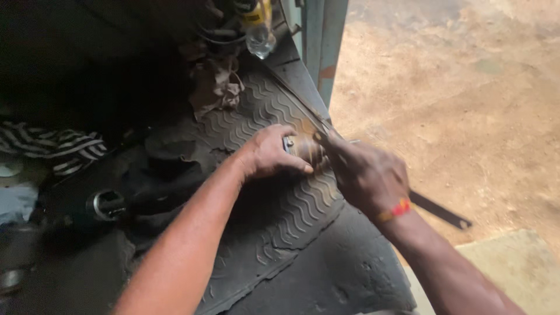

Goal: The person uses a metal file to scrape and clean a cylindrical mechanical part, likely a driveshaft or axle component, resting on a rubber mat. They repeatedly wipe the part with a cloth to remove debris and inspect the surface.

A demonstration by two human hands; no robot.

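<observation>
The left hand (269, 153) lies on a dark rubber floor mat with wavy ridges (274, 227), and its grip is wrapped around a small round metal part, brown and rusty-looking (304, 148). The fingers curl over the top and front of the part, and the thumb presses along its lower side. The part sits on the mat close to the mat's right edge, between the two hands. The right hand (366, 174) is just beside it on the right and looks blurry. Its grip is closed around a long flat dark metal strip (438, 209); one end sticks out behind the wrist over the sandy brown ground (466, 99), and the other end reaches toward the rusty part. I cannot tell if the strip touches the part. A red and yellow thread band (396, 209) goes around the right wrist. Up at the top of the mat lie a crumpled brown rag (214, 87) and a clear plastic bottle with a yellow label (259, 26). On the left is a black and white striped cloth (55, 146), and below it a shiny round metal ring on a dark piece (105, 205).
</observation>
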